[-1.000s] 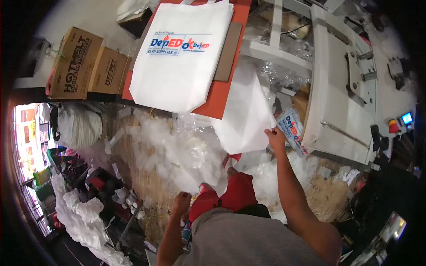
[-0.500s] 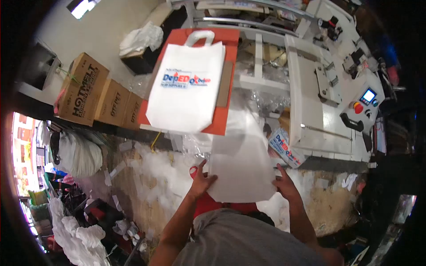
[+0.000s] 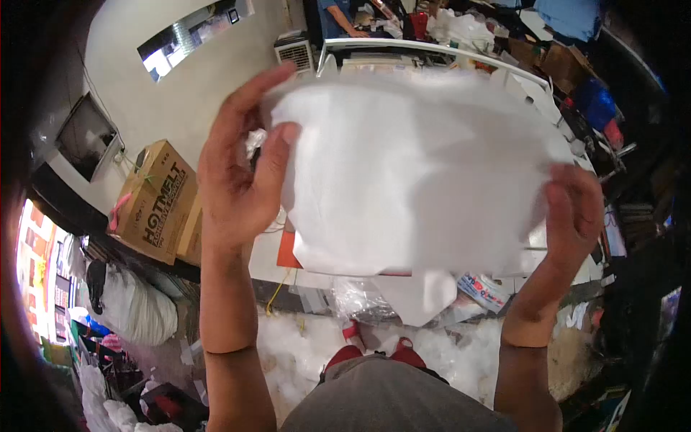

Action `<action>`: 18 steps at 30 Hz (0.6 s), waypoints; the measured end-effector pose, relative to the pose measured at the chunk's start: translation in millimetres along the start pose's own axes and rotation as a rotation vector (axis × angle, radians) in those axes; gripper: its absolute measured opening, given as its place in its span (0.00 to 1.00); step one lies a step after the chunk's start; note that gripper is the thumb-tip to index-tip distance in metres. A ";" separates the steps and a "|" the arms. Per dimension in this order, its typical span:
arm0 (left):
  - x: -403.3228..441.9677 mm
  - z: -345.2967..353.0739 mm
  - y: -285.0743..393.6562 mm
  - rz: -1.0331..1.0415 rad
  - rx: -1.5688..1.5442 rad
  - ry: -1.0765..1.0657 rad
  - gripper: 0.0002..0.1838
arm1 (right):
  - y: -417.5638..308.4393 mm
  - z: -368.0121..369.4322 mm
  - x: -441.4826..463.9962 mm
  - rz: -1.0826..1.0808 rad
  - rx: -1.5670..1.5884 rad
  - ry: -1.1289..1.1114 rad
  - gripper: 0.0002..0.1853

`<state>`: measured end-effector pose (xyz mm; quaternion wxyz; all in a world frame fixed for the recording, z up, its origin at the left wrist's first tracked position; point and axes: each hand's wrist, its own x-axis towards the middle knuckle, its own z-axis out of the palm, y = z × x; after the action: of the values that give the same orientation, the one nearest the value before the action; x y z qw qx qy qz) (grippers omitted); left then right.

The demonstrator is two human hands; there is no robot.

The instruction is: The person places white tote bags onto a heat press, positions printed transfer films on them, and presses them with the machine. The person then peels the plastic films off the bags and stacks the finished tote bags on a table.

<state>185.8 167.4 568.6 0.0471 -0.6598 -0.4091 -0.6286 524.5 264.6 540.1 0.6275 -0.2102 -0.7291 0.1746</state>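
A blank white fabric bag, blurred by motion, is stretched between my two raised hands and hides most of the work surface behind it. At its upper left side, my left hand has thumb and fingers closed around the edge. My right hand grips the bag's right edge with curled fingers. Below the bag, part of a red-orange board shows at the left. Another white sheet hangs over the table's front edge, beside a printed bag.
A Hotmelt carton stands on the left, near a wall-side screen. A stuffed white sack is below it. Clear plastic lies at the table's front. Another person's arm shows at the far top.
The white bag has risen from the table's front edge to high before me, with both hands on its sides. The view has tilted up, and the bag now covers the printed bag on the board.
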 end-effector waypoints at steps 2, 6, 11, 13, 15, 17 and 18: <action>10.0 -16.6 -27.0 0.083 0.227 0.025 0.25 | 16.6 42.4 14.1 0.067 -0.089 -0.058 0.14; -25.6 -11.7 -163.1 -0.257 0.520 -0.161 0.32 | 137.0 139.0 -5.9 0.447 -0.173 -0.273 0.21; -202.2 -3.7 -276.8 -0.835 0.692 -0.670 0.33 | 222.9 193.4 -158.9 0.798 -0.394 -0.720 0.22; -263.6 -10.6 -280.2 -0.871 0.609 -0.673 0.31 | 211.0 193.4 -216.0 0.872 -0.301 -0.682 0.21; -280.0 -16.5 -266.6 -0.839 0.646 -0.663 0.30 | 191.6 193.4 -242.2 0.925 -0.252 -0.627 0.19; -285.3 -18.0 -259.6 -0.801 0.683 -0.649 0.29 | 172.7 193.9 -243.3 0.902 -0.288 -0.583 0.18; -286.1 -17.9 -259.2 -0.722 0.716 -0.604 0.29 | 166.9 194.6 -238.6 0.957 -0.323 -0.617 0.18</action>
<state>52.2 190.8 206.8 -0.0686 -0.5715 -0.7899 -0.2118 376.4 282.9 223.3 0.1979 -0.5482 -0.7192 0.3783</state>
